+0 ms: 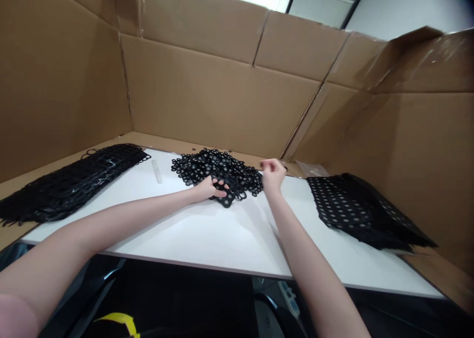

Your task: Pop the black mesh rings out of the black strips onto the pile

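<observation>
My left hand (pixel 211 187) is closed round a small black perforated sheet (pixel 227 199), whose lower corner hangs out below the fingers. It is at the front edge of a heap of small black rings (pixel 211 162) on the white tabletop. To the right of the heap, my right hand (pixel 273 175) is raised with its fingers curled together. Motion blurs those fingertips, and whatever they may hold is too small to name.
Stacked black ring-edged strips (pixel 85 180) lie on the left. Black sheets with rows of holes (pixel 355 209) lie on the right. A clear narrow plastic piece (pixel 157 171) is left of the heap. Cardboard walls (pixel 222 91) enclose the white tabletop (pixel 207 239).
</observation>
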{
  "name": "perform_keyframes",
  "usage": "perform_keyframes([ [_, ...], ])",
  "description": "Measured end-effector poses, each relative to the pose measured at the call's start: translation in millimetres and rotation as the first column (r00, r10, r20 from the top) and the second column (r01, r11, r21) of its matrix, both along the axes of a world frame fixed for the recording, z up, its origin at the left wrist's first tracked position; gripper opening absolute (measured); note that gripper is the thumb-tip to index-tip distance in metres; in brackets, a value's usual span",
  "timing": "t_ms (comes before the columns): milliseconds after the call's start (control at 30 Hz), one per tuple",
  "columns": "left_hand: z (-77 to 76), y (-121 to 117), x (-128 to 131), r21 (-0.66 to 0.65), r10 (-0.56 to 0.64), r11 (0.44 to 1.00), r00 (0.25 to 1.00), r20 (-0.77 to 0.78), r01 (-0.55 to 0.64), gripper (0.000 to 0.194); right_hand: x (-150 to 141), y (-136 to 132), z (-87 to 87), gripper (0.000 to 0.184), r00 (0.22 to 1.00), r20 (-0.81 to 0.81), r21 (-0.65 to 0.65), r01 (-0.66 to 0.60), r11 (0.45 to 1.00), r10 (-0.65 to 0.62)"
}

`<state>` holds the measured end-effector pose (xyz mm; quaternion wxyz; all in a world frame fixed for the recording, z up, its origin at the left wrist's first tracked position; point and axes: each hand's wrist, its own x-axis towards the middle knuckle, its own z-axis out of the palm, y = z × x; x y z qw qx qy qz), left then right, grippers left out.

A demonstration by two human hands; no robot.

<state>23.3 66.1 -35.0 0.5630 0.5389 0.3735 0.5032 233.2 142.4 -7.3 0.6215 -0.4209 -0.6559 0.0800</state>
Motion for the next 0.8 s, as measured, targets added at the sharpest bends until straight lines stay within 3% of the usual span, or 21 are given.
perform_keyframes([
  [67,-0.4,-0.5,-0.1,0.003,-0.025,1.0,1.0,-0.016,0.025,0.037,16.9,8.3,-0.6,0.029,0.988,-0.102,0.002,0.115,0.993,-0.114],
  [167,-1.3,0.4,-0.2,0.021,-0.025,0.999,0.999,-0.019,0.026,0.035,27.1,16.6,-6.2,0.03,0.984,-0.124,-0.027,0.127,0.992,-0.13],
  [300,-2.7,2.0,-0.4,0.043,-0.017,0.999,1.0,-0.018,0.018,0.036,3.2,21.5,-12.3,0.031,1.0,-0.019,-0.04,-0.021,0.999,0.02],
  [433,-2.7,1.7,-0.4,0.048,-0.013,0.999,1.0,-0.022,0.014,0.037,-21.5,13.0,-10.0,0.039,0.954,0.228,-0.026,-0.194,0.981,0.195],
  [600,-3.4,3.2,-0.9,0.054,0.015,0.998,1.0,0.002,-0.015,0.04,-26.9,-18.2,-3.2,0.026,0.899,0.356,-0.023,-0.264,0.964,0.254],
  [733,-4.3,5.4,-2.1,0.039,0.047,0.998,0.999,0.005,-0.047,0.043,-39.3,-33.9,-5.2,0.021,0.795,0.496,-0.052,-0.374,0.926,0.349],
  [800,-3.4,5.6,-2.7,0.036,0.052,0.998,0.999,0.003,-0.052,0.044,-44.6,-34.3,-7.2,0.019,0.806,0.487,-0.032,-0.369,0.929,0.337],
])
